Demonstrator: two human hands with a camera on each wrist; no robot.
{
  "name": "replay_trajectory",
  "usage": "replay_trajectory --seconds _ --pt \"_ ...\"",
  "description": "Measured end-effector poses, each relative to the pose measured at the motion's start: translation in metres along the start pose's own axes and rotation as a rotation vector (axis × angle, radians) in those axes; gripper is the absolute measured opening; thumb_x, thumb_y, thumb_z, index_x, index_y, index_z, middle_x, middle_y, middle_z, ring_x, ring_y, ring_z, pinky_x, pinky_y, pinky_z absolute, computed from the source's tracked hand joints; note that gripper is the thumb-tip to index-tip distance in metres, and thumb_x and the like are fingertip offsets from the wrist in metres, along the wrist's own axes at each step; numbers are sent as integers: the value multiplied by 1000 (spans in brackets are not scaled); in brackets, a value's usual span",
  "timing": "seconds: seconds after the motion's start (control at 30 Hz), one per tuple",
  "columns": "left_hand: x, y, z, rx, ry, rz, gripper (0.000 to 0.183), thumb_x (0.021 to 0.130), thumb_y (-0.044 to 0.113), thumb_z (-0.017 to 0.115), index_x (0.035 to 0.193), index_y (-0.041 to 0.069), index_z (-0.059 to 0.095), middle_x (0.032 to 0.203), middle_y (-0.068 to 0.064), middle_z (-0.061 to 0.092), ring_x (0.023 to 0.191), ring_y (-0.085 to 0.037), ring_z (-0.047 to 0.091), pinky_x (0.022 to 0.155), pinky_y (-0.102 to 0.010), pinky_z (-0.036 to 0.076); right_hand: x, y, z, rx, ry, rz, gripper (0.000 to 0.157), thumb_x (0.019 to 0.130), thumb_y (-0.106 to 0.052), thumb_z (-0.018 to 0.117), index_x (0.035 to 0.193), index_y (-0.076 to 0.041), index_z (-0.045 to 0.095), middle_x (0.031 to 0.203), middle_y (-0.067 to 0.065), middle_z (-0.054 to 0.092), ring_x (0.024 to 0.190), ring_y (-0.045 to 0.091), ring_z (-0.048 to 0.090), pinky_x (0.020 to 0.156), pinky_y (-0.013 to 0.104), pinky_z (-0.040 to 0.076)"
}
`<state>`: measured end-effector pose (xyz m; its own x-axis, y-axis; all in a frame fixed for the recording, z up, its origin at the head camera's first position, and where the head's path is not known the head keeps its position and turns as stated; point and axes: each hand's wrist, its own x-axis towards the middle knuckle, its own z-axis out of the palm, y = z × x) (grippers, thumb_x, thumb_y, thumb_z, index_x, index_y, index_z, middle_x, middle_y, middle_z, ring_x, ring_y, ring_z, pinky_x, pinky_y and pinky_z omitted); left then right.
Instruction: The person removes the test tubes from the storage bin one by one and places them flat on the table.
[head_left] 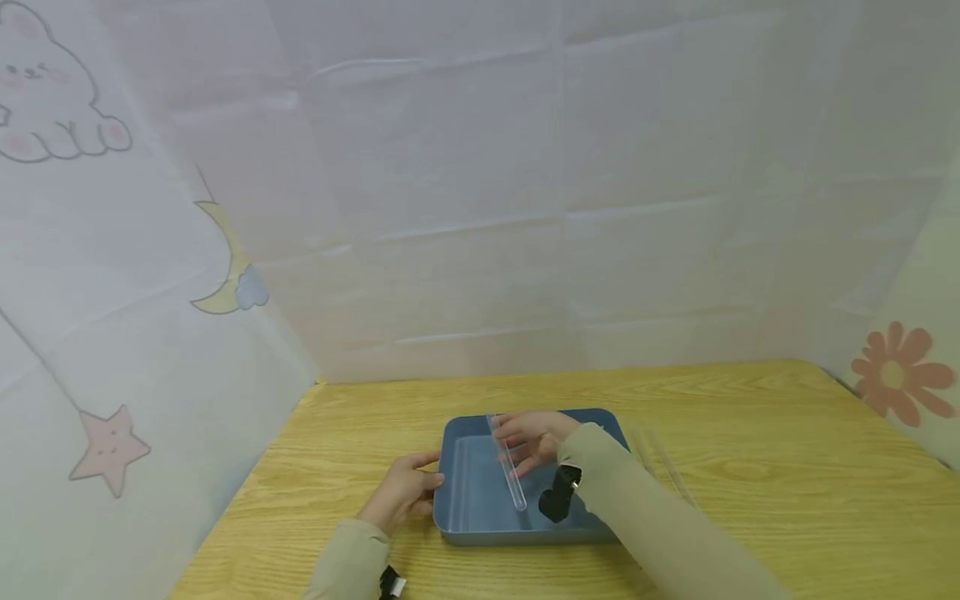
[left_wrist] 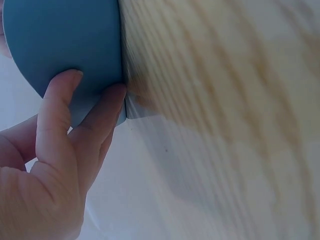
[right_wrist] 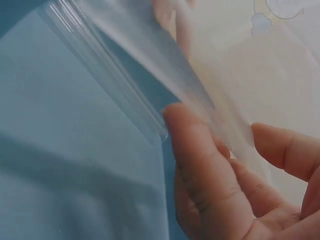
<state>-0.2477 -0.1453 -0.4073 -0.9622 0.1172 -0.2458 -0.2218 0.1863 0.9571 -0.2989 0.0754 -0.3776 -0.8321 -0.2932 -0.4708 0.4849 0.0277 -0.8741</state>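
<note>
A blue rectangular tray (head_left: 525, 539) sits on the table. Over it, my right hand (head_left: 534, 437) holds a clear test tube (head_left: 517, 493) at a slant, rounded end toward me. The right wrist view shows the tube (right_wrist: 150, 55) between thumb and fingers. Inside the tray, along its left side, lie clear tubes (right_wrist: 107, 75) side by side; their exact number is hard to tell. My left hand (head_left: 403, 493) touches the tray's left side from outside. In the left wrist view, its extended fingertips press against the tray's outer wall (left_wrist: 75, 35).
More clear tubes (head_left: 671, 467) lie on the wooden table (head_left: 787, 467) right of the tray, partly behind my right forearm. A pale printed sheet (head_left: 465, 208) hangs behind and at both sides of the table.
</note>
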Motion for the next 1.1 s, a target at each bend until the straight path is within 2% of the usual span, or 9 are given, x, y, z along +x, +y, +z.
replay_trajectory --seconds 0.2,0.43,0.9,1.0,1.1 --pt "0 -1 -1 16 15 11 48 94 -10 51 140 -15 38 104 -28 67 81 -27 69 63 -35 58 -8 -1 -14 0 -5 -7 51 97 -5 58 145 -2 42 134 32 43 117 44 53 86 58 50" --pt "-1 1 -1 28 23 5 48 94 -10 51 140 -14 39 100 -25 68 79 -26 69 60 -32 58 -16 -4 -28 2 -54 -39 54 100 -7 52 150 -3 31 143 32 33 127 45 44 93 58 47" --pt "-1 1 -1 17 35 -5 47 93 -10 52 139 -14 41 96 -22 69 72 -22 68 53 -27 55 -32 -3 -54 11 -80 -75 59 103 -9 48 154 -2 20 147 32 26 129 43 41 95 56 45" --pt "-2 2 -2 20 28 -5 48 93 -10 53 139 -14 41 98 -23 69 74 -23 69 54 -27 55 -35 -1 -63 8 -90 -91 62 101 -11 52 154 -3 20 146 32 27 126 42 43 95 56 45" --pt "-2 1 -4 26 21 -6 48 93 -9 53 140 -14 40 100 -25 69 77 -25 69 55 -28 56 -36 -1 -74 9 -133 -102 70 98 -15 59 155 -5 19 145 32 28 122 38 47 93 52 47"
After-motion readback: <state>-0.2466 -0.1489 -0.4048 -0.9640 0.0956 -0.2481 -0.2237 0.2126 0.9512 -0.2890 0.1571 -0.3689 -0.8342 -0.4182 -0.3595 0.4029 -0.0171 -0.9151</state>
